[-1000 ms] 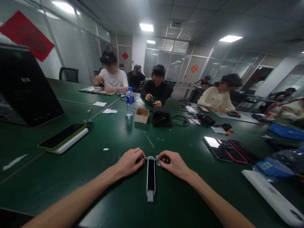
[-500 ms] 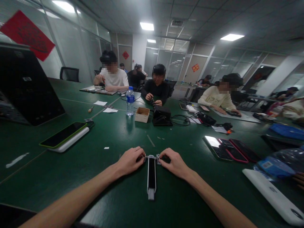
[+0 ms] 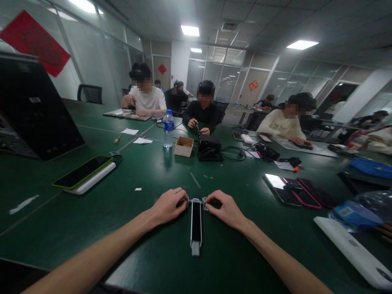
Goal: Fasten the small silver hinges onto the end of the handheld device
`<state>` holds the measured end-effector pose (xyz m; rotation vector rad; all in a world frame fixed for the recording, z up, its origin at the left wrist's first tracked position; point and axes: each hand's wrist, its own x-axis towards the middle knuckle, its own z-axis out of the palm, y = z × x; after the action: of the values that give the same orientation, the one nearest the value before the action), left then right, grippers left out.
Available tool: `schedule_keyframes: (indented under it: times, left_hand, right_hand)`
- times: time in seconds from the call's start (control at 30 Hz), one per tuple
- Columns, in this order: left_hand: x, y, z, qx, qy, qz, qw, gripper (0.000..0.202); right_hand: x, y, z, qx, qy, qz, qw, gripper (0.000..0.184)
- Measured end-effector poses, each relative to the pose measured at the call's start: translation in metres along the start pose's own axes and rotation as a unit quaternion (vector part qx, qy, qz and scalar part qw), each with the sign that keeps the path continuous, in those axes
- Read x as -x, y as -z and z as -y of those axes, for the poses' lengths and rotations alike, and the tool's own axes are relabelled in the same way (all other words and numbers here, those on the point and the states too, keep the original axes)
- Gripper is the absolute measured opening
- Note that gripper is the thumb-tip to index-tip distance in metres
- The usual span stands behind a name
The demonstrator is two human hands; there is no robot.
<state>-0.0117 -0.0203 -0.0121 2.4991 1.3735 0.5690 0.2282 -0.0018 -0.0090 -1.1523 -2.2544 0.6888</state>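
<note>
Pinching opposite ends of the metal crossbar (image 3: pixel 196 201) between the fingertips of the left hand (image 3: pixel 168 206) and right hand (image 3: pixel 225 209), equally near, the slim black device (image 3: pixel 196 227) lying lengthwise back toward the person

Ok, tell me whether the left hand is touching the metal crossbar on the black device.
Touching: the head view shows the left hand closed on the end of the metal crossbar.

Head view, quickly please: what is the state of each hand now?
Left hand: closed, pinching the left end of the black-and-silver T-shaped device.
Right hand: closed, pinching its right end.
</note>
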Motion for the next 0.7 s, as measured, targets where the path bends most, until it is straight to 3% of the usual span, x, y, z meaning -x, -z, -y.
schedule_keyframes:
  times: [0.7]
  left_hand:
    - [-0.0002, -0.0008, 0.0014, 0.000, -0.002, -0.003, 1.000, 0.010]
  right_hand:
    - [0.0005, -0.0043, -0.0021, 0.005, 0.005, -0.003, 1.000, 0.005]
